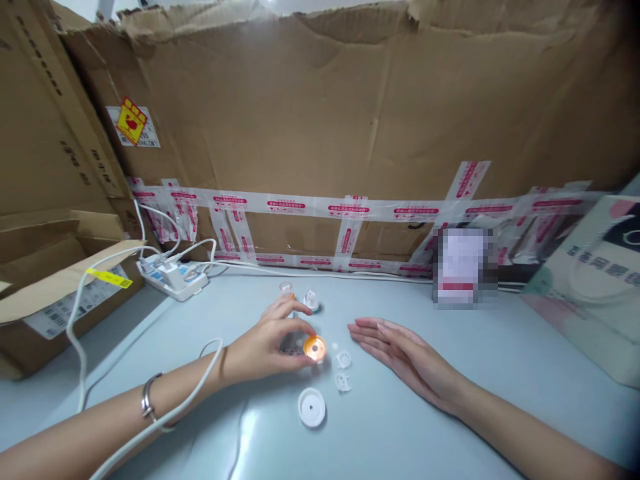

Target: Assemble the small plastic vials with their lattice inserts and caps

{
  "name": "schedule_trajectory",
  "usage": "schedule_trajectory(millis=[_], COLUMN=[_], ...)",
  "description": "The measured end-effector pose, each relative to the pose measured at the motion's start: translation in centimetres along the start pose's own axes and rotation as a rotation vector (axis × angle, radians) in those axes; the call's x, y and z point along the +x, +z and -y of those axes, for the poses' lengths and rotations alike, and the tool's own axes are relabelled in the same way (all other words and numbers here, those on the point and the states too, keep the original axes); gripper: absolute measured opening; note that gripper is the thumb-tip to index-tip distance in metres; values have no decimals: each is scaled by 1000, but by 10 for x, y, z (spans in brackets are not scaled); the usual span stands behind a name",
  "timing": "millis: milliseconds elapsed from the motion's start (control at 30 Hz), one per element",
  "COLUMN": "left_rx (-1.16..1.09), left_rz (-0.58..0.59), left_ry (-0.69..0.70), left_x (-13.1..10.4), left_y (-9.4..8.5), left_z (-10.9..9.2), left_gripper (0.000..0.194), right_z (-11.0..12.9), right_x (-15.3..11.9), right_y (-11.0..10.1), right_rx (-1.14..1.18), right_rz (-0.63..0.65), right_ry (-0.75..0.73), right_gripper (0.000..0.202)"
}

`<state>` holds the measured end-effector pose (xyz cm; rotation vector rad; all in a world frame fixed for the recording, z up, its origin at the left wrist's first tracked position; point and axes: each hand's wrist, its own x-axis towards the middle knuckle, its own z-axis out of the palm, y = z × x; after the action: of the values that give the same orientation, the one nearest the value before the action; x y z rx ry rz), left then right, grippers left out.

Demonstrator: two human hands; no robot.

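Left grip pinches the orange cap edgewise (right grip empty, uncurled); a fingertip slip could scatter white pieces.

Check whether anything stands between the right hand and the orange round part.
A small whitish piece lies roughly between the right hand and the orange round part; an openwork plastic piece lies just nearer the person. The left hand holds the part from the opposite side.

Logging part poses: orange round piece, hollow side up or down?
Up: the orange piece shows its recessed inside and rim, held by fingers of the left hand. Touching the table or not: cannot tell.
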<state>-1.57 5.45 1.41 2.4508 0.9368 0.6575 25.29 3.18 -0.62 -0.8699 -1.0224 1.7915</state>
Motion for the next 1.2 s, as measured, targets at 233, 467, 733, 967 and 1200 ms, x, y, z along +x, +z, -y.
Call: schedule_trajectory(millis=[233,467,733,967,1200], left_rx=[61,28,-33,-74,-114], left_rz=[53,88,68,46,80], left_ry=[3,-42,-65,-37,-31], left_x=[4,4,4,3,1], left_y=[13,14,14,21,20], left_z=[2,3,1,1,-1], left_gripper=[29,29,36,29,30], right_z=[-1,-4,-2,-1,5], right_x=[-2,-1,-2,14,46], right_y=[1,1,12,16,10], right_rx=[-80,-194,-1217,-1435,-1243], right_rz=[2,23,94,215,92], right_ry=[-3,-46,-455,-578,-385], right_gripper=[27,25,24,25,12])
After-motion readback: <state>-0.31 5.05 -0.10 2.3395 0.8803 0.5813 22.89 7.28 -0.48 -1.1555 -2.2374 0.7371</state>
